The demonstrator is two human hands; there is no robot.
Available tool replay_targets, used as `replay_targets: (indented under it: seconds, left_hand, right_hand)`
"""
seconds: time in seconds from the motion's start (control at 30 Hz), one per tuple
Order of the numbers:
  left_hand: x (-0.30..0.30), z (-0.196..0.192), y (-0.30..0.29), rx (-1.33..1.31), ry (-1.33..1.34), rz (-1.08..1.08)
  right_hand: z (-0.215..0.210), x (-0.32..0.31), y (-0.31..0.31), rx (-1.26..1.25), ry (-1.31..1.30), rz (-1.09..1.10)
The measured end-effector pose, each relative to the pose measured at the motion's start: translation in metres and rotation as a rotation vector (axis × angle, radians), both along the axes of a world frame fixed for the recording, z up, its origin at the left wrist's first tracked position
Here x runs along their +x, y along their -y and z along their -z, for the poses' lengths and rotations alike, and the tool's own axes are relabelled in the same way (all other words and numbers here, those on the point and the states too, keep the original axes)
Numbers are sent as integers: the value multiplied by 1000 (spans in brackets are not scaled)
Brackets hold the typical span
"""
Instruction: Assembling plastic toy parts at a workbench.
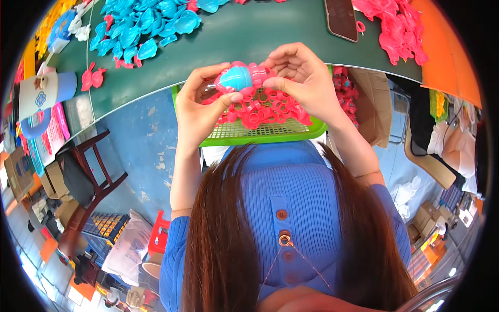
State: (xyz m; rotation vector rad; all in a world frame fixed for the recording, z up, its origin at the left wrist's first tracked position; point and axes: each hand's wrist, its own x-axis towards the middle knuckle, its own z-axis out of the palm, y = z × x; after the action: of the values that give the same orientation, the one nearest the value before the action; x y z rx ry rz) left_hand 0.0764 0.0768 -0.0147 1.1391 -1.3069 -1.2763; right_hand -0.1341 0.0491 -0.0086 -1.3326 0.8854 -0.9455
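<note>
Between my hands is a small pink and blue plastic toy (236, 78), with a rounded blue middle and pink parts around it. My left hand (204, 99) grips its left side between thumb and fingers. My right hand (299, 75) pinches the pink end at the right with thumb and forefinger, its other fingers curled. Below the toy, a green basket (260, 138) in front of my body holds many pink ring-shaped plastic parts (254, 115). Part of the toy is covered by my fingers.
On the green table (249, 36) lie a heap of blue plastic pieces (148, 26), pink pieces (397, 31) and a phone (341, 20). At the left stand a white and blue mug-like container (47, 93) and a dark wooden chair (96, 166). A cardboard box (371, 106) sits below the table's right side.
</note>
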Motion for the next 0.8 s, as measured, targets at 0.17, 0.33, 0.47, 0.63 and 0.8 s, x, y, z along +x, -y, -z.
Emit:
replay_targets:
  seconds: [0.17,0.33,0.47,0.63,0.8]
  left_hand:
    - [-9,-3,0,-2,-65,-30]
    - [-13,-6,-3,7,-75,-33]
    - [-11,-11,-5,-2,-54,7]
    - [-14,-10,-5,40,-114,54]
    - [-32,3,-13,122,-250,-36]
  right_hand:
    - [3,-1,-3,109,276,71]
    - [1,-2,-7,207,327,94]
    - [-8,-12,-4,175,170,85]
    - [-3,-16,-3,23,132,38]
    - [1,-17,-9,-23,173,113]
